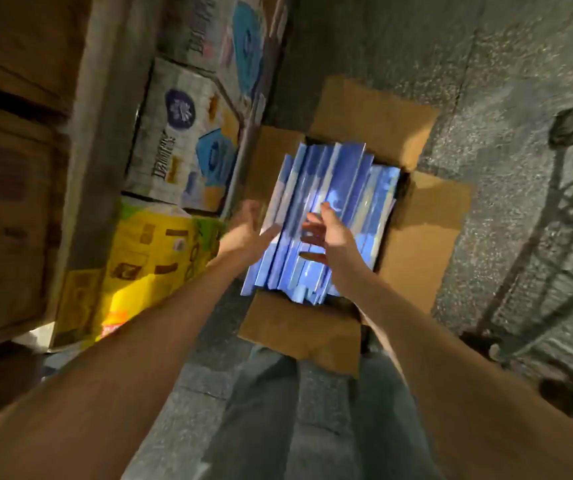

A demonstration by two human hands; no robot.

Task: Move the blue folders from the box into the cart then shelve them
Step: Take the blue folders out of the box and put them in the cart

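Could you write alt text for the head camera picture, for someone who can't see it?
A person's left hand and right hand, both open, reach down to blue folders standing on edge in an open cardboard box on the floor. Printed cartons are stacked at left; a dark wire cart stands at right.

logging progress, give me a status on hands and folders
Left hand open beside the blue folders, right hand open over them. All standing in the box. Cart at right.
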